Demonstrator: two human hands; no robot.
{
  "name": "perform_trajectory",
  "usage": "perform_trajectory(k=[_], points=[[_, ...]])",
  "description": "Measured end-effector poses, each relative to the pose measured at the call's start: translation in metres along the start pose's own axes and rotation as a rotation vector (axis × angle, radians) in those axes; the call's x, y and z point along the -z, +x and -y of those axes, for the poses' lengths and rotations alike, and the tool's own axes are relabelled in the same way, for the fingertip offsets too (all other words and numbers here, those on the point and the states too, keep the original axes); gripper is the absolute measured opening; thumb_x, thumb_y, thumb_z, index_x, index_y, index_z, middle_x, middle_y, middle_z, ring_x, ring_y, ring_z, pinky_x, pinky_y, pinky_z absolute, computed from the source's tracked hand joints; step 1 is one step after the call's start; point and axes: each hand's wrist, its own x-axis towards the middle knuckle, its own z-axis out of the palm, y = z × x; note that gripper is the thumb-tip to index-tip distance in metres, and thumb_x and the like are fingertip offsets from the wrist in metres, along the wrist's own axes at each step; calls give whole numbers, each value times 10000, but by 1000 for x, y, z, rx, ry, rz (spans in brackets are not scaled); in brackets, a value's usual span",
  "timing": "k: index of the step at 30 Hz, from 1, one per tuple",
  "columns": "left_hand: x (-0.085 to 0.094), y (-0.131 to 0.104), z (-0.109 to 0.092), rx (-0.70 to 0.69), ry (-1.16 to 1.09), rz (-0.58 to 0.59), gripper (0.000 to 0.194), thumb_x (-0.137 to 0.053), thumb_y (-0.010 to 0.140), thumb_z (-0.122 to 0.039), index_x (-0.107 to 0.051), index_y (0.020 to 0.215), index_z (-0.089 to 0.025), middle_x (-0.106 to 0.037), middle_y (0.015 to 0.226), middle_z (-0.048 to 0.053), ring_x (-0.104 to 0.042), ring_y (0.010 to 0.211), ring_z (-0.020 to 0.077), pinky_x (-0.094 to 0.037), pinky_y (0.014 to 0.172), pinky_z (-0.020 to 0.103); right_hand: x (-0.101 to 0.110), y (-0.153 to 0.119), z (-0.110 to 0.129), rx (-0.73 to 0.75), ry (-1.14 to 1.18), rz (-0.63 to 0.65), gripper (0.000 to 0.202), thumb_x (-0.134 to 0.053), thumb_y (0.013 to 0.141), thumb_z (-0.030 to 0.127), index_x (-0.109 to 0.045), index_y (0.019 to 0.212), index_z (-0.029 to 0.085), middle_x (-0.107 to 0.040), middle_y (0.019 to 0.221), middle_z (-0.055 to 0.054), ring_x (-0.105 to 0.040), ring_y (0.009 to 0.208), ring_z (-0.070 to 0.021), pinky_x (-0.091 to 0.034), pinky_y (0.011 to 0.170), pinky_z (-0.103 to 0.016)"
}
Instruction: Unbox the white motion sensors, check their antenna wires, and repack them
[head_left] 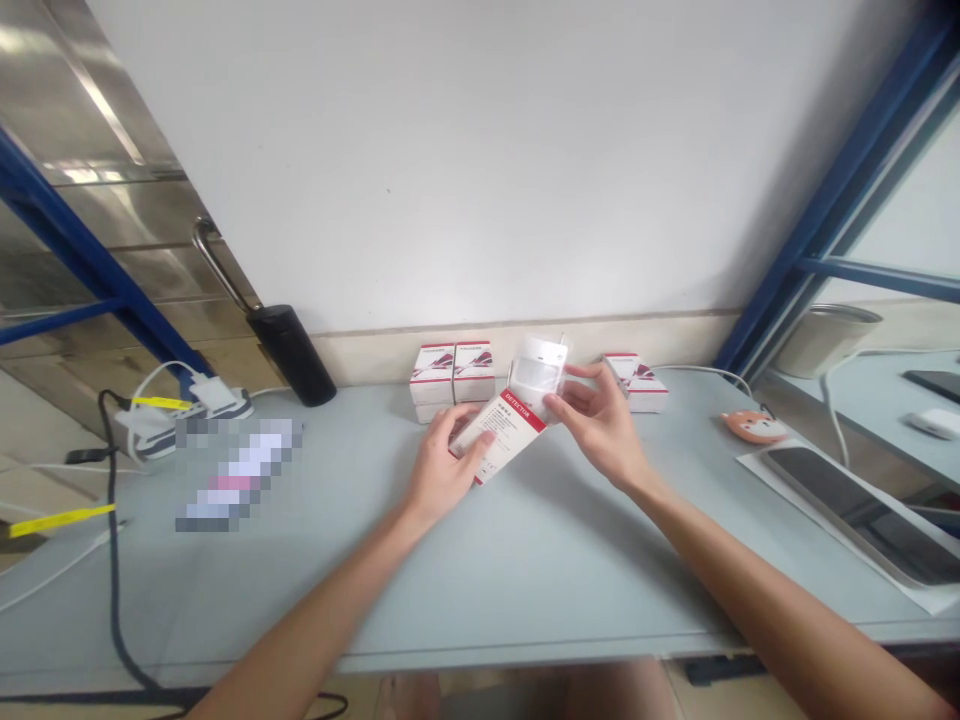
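My left hand (448,462) is wrapped round a white box (504,437) with a red band marked "DETECTOR", held tilted above the table. Sticking out of the box's upper end is a white detector (538,367) in a clear plastic bag. My right hand (600,418) pinches the bagged detector at its right side, thumb near the mouth of the box. Just behind my left hand stand two small white and red boxes (452,378) side by side. Another such box (637,382) sits behind my right hand, partly hidden by it.
A black cylinder (291,355) leans at the back left, near a power strip (184,415) with plugs and cables. To the right lie an orange animal-shaped item (752,427) and a dark flat panel (862,515) on white paper. A white wall (480,160) rises behind the grey table (480,590).
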Motion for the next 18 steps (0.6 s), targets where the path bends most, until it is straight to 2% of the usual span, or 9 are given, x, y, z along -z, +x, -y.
perform_trajectory(k=[3,5,8,10,13,15,18], points=[[-2,-4,-2,5,32,20,522,-774,900,-484,-606,1349,-277,-670,1308,93,-679,1134,252,-561,972,386,-1,-1,2,76,-15,-20,430,-805,887,477,-458,1058,290,-774,974,-24,-727,856,-224,-590,800,-414],[-4,-7,-6,16,39,62,623,-788,889,-472,-540,1436,-305,-656,1332,89,-681,1126,253,-567,974,396,0,-3,4,167,-114,3,313,-746,941,461,-516,1056,281,-756,1129,-60,-712,995,-234,-572,917,-446],[-9,-12,-15,-27,-3,108,738,-802,886,-435,-431,1514,-324,-616,1411,103,-650,1246,283,-560,1023,415,1,-8,5,294,-361,105,187,-656,1006,433,-637,1100,273,-642,1387,-97,-614,1291,-281,-478,1117,-500],[-13,-14,-20,-94,-89,52,813,-787,907,-410,-320,1567,-329,-575,1459,125,-626,1306,290,-548,1062,429,-1,-12,4,353,-501,213,204,-636,1017,394,-655,1187,284,-609,1406,-109,-585,1336,-303,-484,1117,-504],[-17,-14,-23,-207,-202,-153,904,-782,919,-380,-184,1596,-354,-525,1462,138,-687,1185,249,-585,996,408,-6,-17,-1,398,-590,340,285,-597,1029,315,-590,1313,289,-651,1272,-114,-656,1176,-283,-565,985,-468],[-16,-12,-21,-273,-191,-222,814,-798,905,-355,-275,1530,-355,-512,1436,113,-704,1098,209,-598,936,364,-10,-20,-5,393,-575,326,358,-593,1029,294,-520,1379,290,-674,1214,-105,-677,1065,-262,-585,931,-459],[-11,-10,-17,-290,-125,-143,512,-742,949,-333,-439,1360,-310,-583,1290,61,-692,1020,174,-580,895,317,-12,-21,-9,372,-481,230,483,-629,1020,310,-433,1461,306,-686,1209,-92,-679,1013,-243,-595,931,-462]])
